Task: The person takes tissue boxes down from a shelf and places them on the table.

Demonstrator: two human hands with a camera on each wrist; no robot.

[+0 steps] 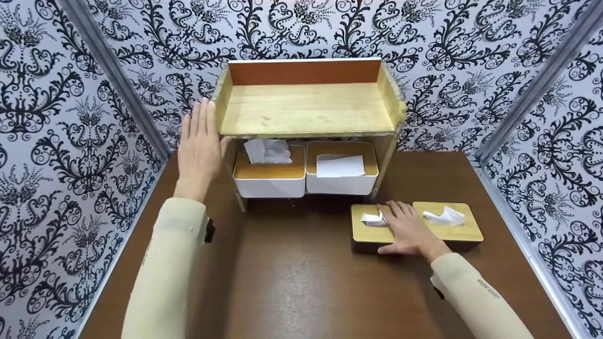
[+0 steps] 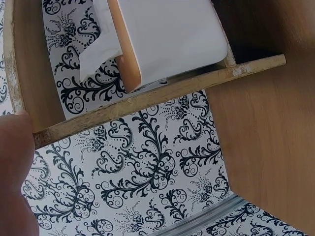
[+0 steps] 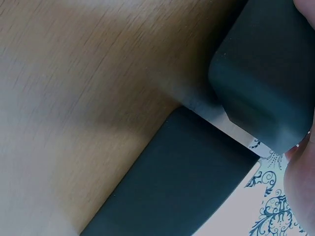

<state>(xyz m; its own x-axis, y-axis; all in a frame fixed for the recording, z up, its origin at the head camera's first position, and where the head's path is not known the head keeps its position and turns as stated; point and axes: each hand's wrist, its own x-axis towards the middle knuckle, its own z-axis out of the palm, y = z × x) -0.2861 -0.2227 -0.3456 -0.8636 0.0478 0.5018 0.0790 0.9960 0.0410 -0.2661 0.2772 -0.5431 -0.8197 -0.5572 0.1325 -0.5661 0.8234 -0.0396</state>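
Patterned wallpaper (image 1: 306, 28), brown counter (image 1: 292, 282) | left hand (image 1: 200, 148): fingers straight, against wooden shelf (image 1: 306, 106) | right hand (image 1: 407, 228): gripping dark tissue box (image 1: 370, 235), counter's right side, beside matching box (image 1: 454, 234) | step: probably taking hold | next: likely calls for level lift, clear of neighbour

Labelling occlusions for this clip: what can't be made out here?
- Head: right part of the left dark box's lid, covered by the right hand.
- Head: print on the right sleeve, too small to read.
- Left wrist: most of the left hand, cut off by the left edge.
- Right wrist: remainder of the lower dark box, cut off by the bottom edge.
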